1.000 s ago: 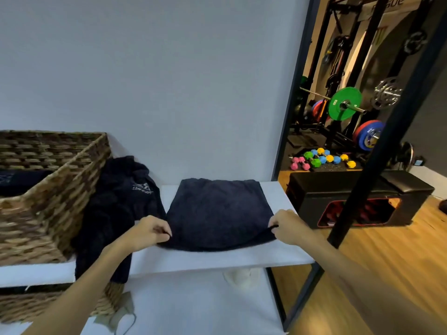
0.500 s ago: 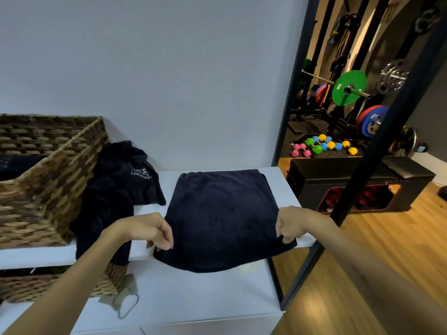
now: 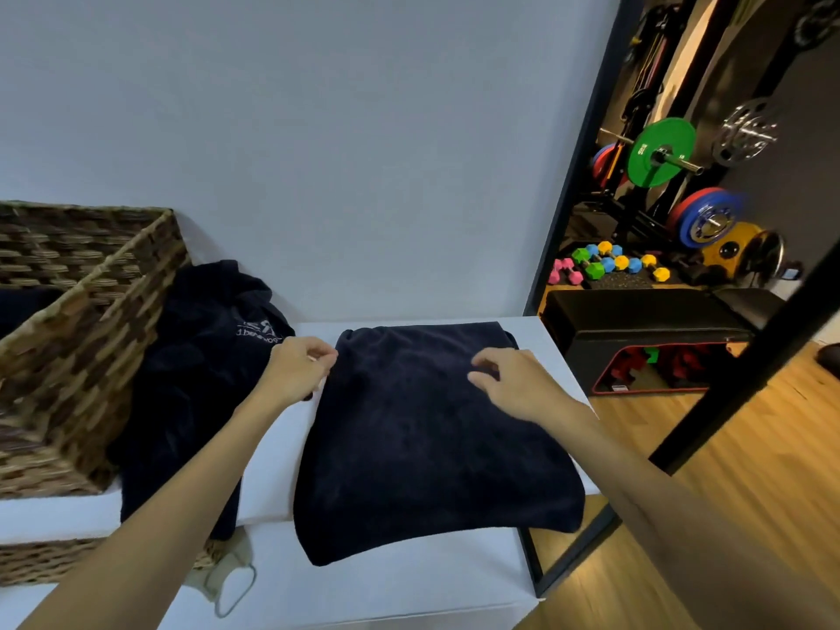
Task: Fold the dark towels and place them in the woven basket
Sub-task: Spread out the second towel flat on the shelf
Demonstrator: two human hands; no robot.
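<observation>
A dark navy towel (image 3: 427, 438) lies folded on the white shelf (image 3: 541, 338), and its near edge hangs over the front. My left hand (image 3: 297, 372) sits at the towel's far left edge with fingers and thumb curled together; whether it pinches cloth is unclear. Above the towel's far right part, my right hand (image 3: 513, 381) hovers with fingers loosely spread and nothing in it. A heap of dark towels (image 3: 191, 366) leans against the woven basket (image 3: 104, 320) on the left. Dark cloth (image 3: 22, 306) shows inside the basket.
A grey wall rises behind the shelf. A lower white surface (image 3: 386, 588) lies in front, with a face mask (image 3: 227, 579) and another woven basket (image 3: 41, 561) beneath the shelf. To the right are a black frame post (image 3: 577, 175), a black bench (image 3: 645, 329) and gym weights.
Both hands let go of the towel's near corners after pulling it toward me, then moved forward to its far end. The near edge now hangs over the shelf front.
</observation>
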